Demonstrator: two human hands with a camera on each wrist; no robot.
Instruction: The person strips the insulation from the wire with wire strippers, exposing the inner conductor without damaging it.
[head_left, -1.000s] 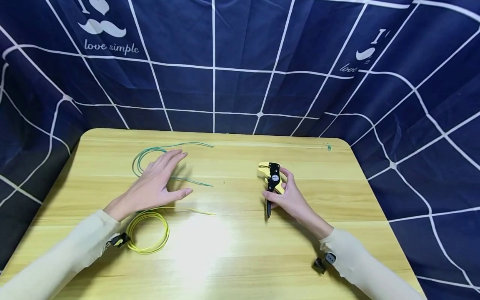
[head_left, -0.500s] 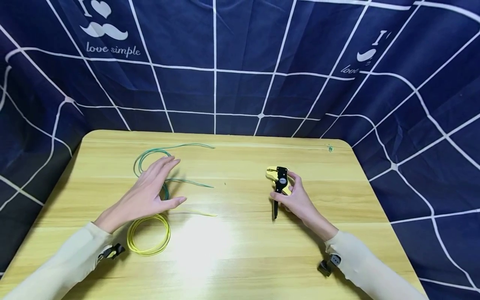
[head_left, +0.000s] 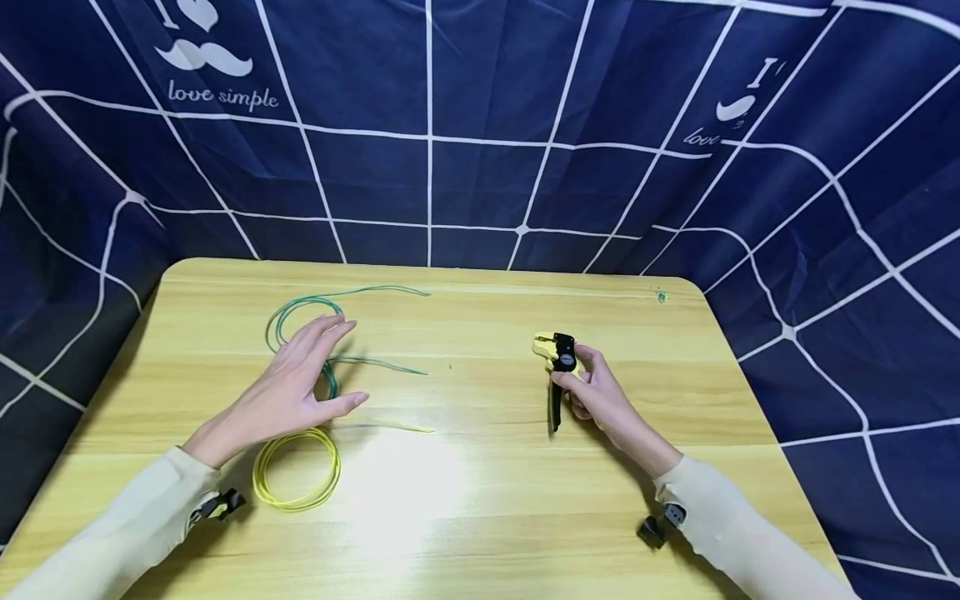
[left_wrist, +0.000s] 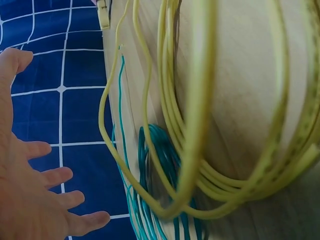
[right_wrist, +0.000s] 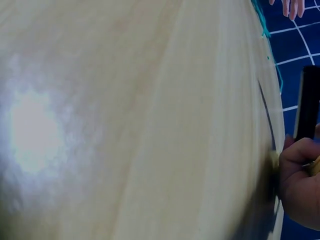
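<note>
My left hand [head_left: 288, 396] hovers with fingers spread over a coil of green wire [head_left: 276, 323], which it partly hides. A coil of yellow wire [head_left: 298, 504] lies nearer me, below that hand. In the left wrist view the fingers [left_wrist: 60, 176] are extended and hold nothing, beside yellow wire [left_wrist: 200, 100] and green wire [left_wrist: 145, 150]. On the right, my right hand [head_left: 609, 404] grips a yellow and black wire stripper [head_left: 564, 357], its head pointing away from me. Its black handle [right_wrist: 307, 105] sticks up from the right hand [right_wrist: 302, 185] in the right wrist view.
The wooden table [head_left: 480, 517] carries everything. Small green scraps [head_left: 661, 296] lie at the far right corner. Wire ends stretch toward the table's middle. A dark blue gridded cloth [head_left: 480, 183] encloses the back and sides.
My right hand has moved slightly right with the wire stripper, and its thumb has shifted on the handle. The left hand has drawn back a little toward the left and me.
</note>
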